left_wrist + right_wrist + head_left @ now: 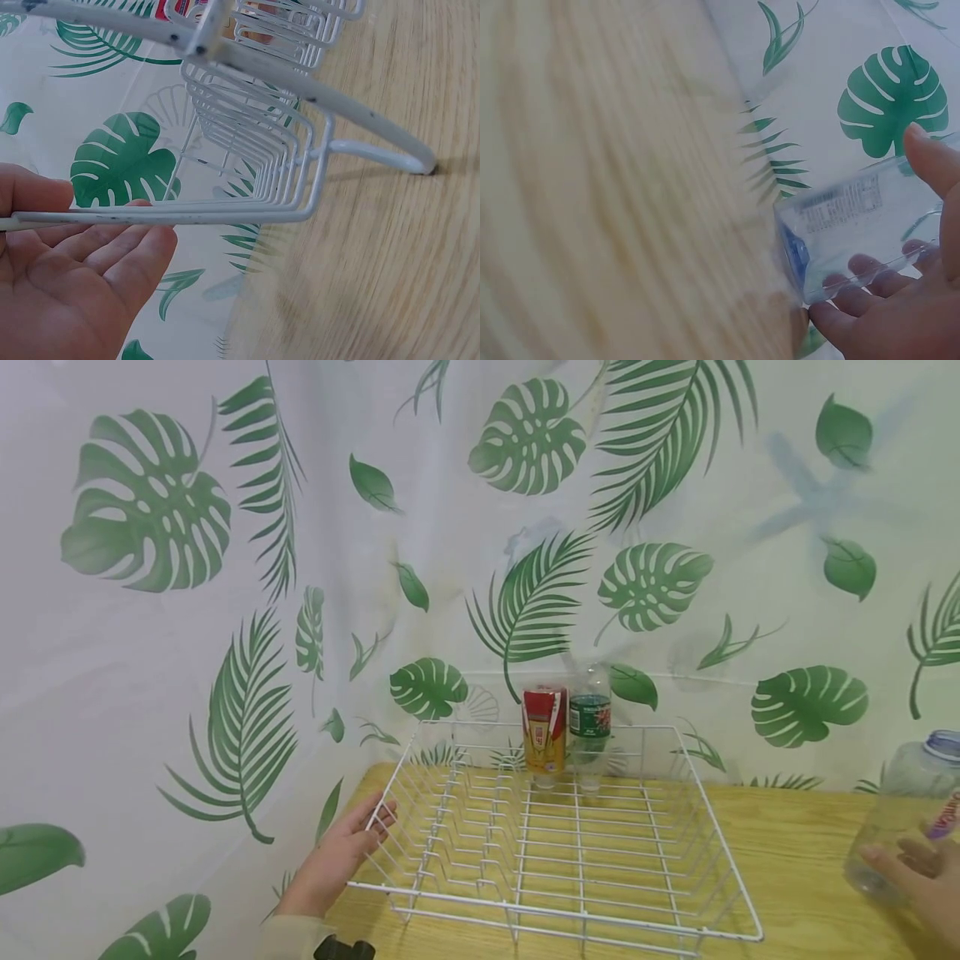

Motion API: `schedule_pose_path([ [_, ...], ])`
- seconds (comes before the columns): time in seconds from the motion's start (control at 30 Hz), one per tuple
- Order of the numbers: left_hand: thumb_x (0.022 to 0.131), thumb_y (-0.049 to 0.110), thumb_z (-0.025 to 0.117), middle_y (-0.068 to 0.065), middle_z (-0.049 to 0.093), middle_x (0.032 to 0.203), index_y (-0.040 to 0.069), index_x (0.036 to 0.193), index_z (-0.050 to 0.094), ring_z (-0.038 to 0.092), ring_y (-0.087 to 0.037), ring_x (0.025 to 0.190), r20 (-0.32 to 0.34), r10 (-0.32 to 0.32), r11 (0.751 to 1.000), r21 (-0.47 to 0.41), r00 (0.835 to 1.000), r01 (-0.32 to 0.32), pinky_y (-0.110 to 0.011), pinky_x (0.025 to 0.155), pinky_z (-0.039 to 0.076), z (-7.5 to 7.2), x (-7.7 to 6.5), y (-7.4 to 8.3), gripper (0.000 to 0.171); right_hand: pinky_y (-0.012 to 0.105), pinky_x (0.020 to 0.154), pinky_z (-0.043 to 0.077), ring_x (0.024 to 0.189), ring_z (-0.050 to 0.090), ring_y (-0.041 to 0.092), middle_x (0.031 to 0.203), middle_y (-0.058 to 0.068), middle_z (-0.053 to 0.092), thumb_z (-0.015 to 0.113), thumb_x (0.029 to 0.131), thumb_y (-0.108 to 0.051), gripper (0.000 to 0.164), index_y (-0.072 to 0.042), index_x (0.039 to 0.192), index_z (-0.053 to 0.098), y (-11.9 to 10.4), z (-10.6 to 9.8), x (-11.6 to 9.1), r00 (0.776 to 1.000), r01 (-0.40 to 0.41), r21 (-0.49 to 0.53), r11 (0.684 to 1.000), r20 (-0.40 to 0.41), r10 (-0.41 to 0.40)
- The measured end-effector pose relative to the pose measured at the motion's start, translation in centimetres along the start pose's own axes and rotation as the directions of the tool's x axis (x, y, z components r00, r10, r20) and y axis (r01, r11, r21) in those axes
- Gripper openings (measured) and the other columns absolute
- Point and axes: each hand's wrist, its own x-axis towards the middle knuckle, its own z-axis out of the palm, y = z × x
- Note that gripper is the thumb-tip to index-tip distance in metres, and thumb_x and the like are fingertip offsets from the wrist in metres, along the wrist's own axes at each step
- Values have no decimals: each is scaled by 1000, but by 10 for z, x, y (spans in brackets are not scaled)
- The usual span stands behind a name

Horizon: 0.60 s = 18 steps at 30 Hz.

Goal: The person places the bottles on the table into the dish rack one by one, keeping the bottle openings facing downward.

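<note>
A white wire dish rack (pixel 585 835) stands on the wooden table. My left hand (pixel 341 852) is at its left side, holding a side wire (pixel 247 219) between the thumb and the fairly straight fingers. At the right edge of the head view, my right hand (pixel 926 881) grips a large clear plastic bottle (pixel 900 810) with a bluish neck and a pink-purple label. In the right wrist view, the thumb lies on one side of the bottle (pixel 847 214) and the fingers on the other. The bottle tilts close over the tabletop.
A red and yellow drink carton (pixel 545 731) and a clear bottle with a green label (pixel 590 717) stand upright at the rack's back. Behind the wooden table (pixel 795 852) hangs a white leaf-print sheet (pixel 450 527), which also runs along the left side.
</note>
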Motion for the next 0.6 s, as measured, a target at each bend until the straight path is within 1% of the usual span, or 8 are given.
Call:
schedule_pose_path([
  [0.1,97,-5,40,-19,31,161,4,162,14,31,-38,146,-1,0,1000,-6,1000,0,-57,118,23,-1,0,-1,71,28,119,13,140,11,62,153,47,4,51,106,-40,93,6,156,-10,1,2,1,1000,14,10,1000,-15,-14],
  [0.2,96,-5,40,-19,31,161,4,162,14,31,-38,145,-6,-3,1000,-9,1000,3,-57,118,23,-1,0,-1,71,8,106,18,141,13,60,153,48,7,52,106,-39,89,5,158,-5,2,4,0,999,34,10,999,-41,-33],
  [0.3,97,-4,41,-18,32,161,4,162,16,32,-38,145,-9,-3,1000,-1,1000,3,-57,118,24,0,-1,-1,71,0,97,21,141,14,60,152,48,11,52,106,-38,86,3,159,-3,1,4,-1,998,49,3,999,-51,-49],
  [0.37,97,-4,41,-18,32,161,4,162,16,32,-39,145,-11,0,1000,4,1000,0,-57,118,24,1,-2,-1,70,1,98,21,140,14,61,151,49,12,51,106,-36,86,4,159,-2,-2,4,-3,997,57,11,998,-45,-57],
  [0.43,97,-4,41,-18,33,160,5,162,17,33,-39,145,-17,2,1000,8,1000,-2,-57,118,25,1,-2,0,70,1,95,21,140,13,61,151,49,12,51,107,-36,85,4,159,-3,-4,4,-4,998,56,14,998,-35,-56],
  [0.5,97,-4,41,-18,34,160,5,162,17,34,-39,144,-21,2,1000,5,1000,-2,-58,118,25,2,-2,1,69,1,89,32,139,11,62,151,50,11,51,107,-34,85,5,158,-4,-8,3,-5,998,65,26,998,-21,-65],
  [0.53,97,-4,41,-18,34,160,5,162,17,34,-39,144,-24,2,1000,6,1000,-2,-58,118,25,2,-2,1,69,9,98,37,139,11,63,151,50,10,51,107,-34,85,6,158,-5,-8,2,-5,998,68,29,997,-12,-68],
  [0.6,97,-4,41,-18,35,160,5,162,18,35,-39,144,-28,2,1000,5,1000,-2,-58,117,25,2,-2,1,69,26,109,39,138,11,64,151,49,9,50,107,-35,85,5,158,-5,-7,1,-3,998,66,20,998,-2,-66],
])
